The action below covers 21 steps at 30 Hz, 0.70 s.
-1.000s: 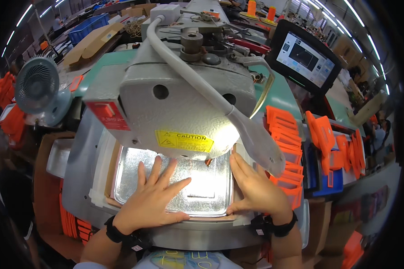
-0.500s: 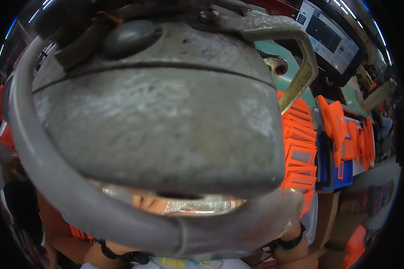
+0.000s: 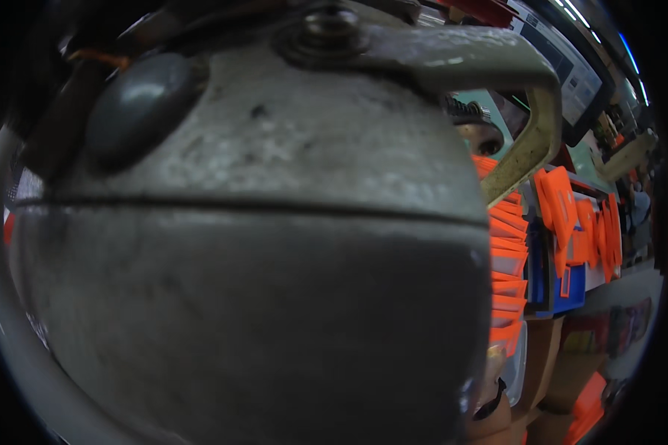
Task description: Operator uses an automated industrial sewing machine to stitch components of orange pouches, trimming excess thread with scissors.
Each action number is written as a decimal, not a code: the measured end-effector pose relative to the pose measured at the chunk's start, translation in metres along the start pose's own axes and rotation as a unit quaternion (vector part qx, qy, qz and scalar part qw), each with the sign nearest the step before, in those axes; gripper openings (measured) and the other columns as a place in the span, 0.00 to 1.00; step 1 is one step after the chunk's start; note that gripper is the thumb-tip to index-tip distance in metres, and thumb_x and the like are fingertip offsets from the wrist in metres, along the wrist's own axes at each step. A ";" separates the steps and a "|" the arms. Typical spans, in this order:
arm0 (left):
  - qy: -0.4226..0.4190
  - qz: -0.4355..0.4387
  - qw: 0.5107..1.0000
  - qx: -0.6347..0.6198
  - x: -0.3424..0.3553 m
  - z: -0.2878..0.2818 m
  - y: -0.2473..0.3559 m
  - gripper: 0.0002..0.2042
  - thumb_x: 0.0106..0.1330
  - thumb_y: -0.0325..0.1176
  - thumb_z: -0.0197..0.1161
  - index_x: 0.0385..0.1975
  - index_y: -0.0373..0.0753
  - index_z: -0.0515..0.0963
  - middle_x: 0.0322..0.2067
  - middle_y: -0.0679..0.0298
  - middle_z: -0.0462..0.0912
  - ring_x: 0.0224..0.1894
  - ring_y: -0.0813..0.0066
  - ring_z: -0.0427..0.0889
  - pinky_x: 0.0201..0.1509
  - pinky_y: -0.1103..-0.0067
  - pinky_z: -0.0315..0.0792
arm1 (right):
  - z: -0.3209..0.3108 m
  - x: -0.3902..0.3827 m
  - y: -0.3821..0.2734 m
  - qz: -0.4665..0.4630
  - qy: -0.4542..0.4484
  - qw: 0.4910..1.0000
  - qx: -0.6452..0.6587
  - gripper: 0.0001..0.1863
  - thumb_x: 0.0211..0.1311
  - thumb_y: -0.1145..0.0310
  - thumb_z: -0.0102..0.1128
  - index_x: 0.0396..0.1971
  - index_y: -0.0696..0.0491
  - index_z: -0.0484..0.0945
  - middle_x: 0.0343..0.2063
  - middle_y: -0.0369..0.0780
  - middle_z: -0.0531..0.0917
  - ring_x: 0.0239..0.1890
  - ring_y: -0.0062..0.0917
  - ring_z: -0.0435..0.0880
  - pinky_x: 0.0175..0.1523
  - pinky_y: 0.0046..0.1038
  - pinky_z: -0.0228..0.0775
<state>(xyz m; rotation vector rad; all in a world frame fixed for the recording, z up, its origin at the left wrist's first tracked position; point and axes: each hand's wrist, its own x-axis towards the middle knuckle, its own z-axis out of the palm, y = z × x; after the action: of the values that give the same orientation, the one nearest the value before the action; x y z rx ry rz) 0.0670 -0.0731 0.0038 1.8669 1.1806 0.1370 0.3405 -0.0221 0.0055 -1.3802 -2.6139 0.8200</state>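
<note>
The grey, worn metal head of the sewing machine (image 3: 260, 259) sits very close to the camera and fills almost the whole view. It hides the work plate and my left hand. A dark round cap (image 3: 145, 104) sits on its upper left, and an olive metal bracket (image 3: 531, 126) curves down on its right. At the lower right only a sliver of my right hand (image 3: 488, 411) shows at the wrist, with a black band on it. Its fingers are hidden behind the machine.
Stacks of orange cut pieces (image 3: 506, 274) stand right of the machine. More orange pieces hang over a blue bin (image 3: 568, 285). A dark screen (image 3: 564, 74) is at the upper right. A grey tube (image 3: 7, 348) curves along the left rim.
The view has moved much closer to the machine head. Both hands lay flat on the lit plate a second ago and are now hidden behind the grey casing.
</note>
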 end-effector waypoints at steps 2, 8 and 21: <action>0.013 -0.015 1.000 0.002 -0.003 0.006 -0.003 0.16 0.61 0.36 0.58 0.46 0.36 0.80 0.45 0.42 0.80 0.48 0.47 0.78 0.56 0.60 0.69 | 0.003 0.008 0.003 -0.014 -0.012 1.000 0.009 0.39 0.65 0.57 0.45 0.69 0.66 0.51 0.71 0.54 0.51 0.73 0.41 0.56 0.70 0.65 0.38; 0.010 -0.006 1.000 0.011 -0.002 0.009 -0.004 0.17 0.63 0.37 0.57 0.48 0.35 0.79 0.47 0.42 0.79 0.50 0.46 0.77 0.57 0.60 0.68 | 0.004 0.006 0.002 -0.005 -0.013 0.999 -0.029 0.34 0.61 0.78 0.45 0.69 0.65 0.53 0.72 0.51 0.52 0.72 0.39 0.59 0.70 0.64 0.42; 0.023 0.008 0.999 0.024 -0.004 0.018 -0.008 0.18 0.66 0.38 0.57 0.51 0.34 0.77 0.49 0.42 0.78 0.53 0.43 0.75 0.58 0.61 0.68 | 0.010 0.006 0.011 -0.018 -0.030 0.999 -0.028 0.51 0.62 0.39 0.49 0.70 0.67 0.47 0.71 0.58 0.50 0.73 0.48 0.55 0.69 0.68 0.37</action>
<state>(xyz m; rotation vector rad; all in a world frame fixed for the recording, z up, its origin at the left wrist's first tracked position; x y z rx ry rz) 0.0684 -0.0860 -0.0112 1.9247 1.2091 0.1628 0.3423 -0.0168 -0.0095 -1.3389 -2.7182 0.8017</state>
